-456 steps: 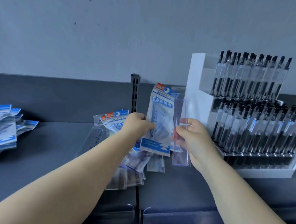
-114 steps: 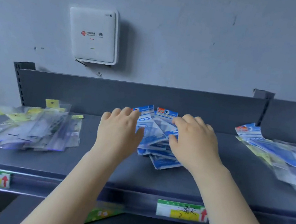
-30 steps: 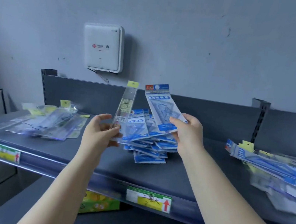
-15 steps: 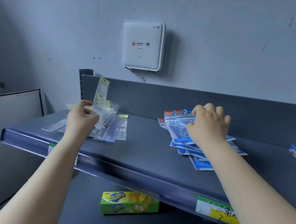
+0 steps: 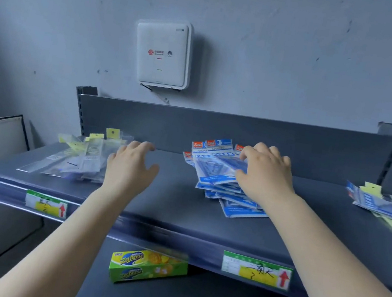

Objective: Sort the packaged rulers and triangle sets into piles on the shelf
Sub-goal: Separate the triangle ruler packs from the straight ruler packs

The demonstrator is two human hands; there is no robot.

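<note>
On the shelf (image 5: pixel 174 211), three lots: clear ruler packs (image 5: pixel 80 155) at left; blue triangle-set pile (image 5: pixel 222 186) at centre; mixed unsorted heap (image 5: pixel 386 206) at right. Left hand (image 5: pixel 130 168) just beside the ruler packs, fingers spread and holding nothing. Right hand (image 5: pixel 267 177) flat on the triangle-set pile, fingers straight, pressing the top pack. Risk, as judged: slick sleeves fanned askew; a sideways push could slide the lower packs off the front edge.
</note>
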